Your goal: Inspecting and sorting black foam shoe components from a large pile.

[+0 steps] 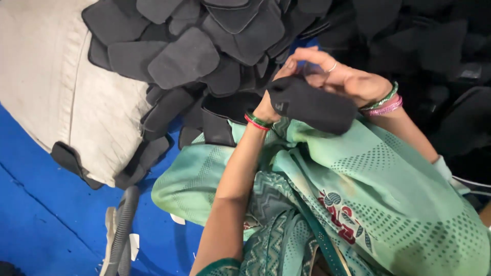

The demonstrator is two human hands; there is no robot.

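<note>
A dark grey fabric piece (312, 105), flat and rounded, is held over my lap between both hands. My left hand (270, 102) is mostly hidden behind its left end, gripping it near the wrist with the red and green bangles. My right hand (337, 76) closes over the piece's upper edge from the right, fingers curled, with a ring and pink and green bangles on the wrist. Just beyond the hands lies a big heap of similar dark grey cut pieces (204, 46).
A beige cloth sack (56, 82) lies at the left under the heap, on a blue floor (41, 214). A grey ribbed hose (123, 225) lies on the floor near my knee. Green patterned cloth (383, 204) covers my lap. Darker piles fill the right side.
</note>
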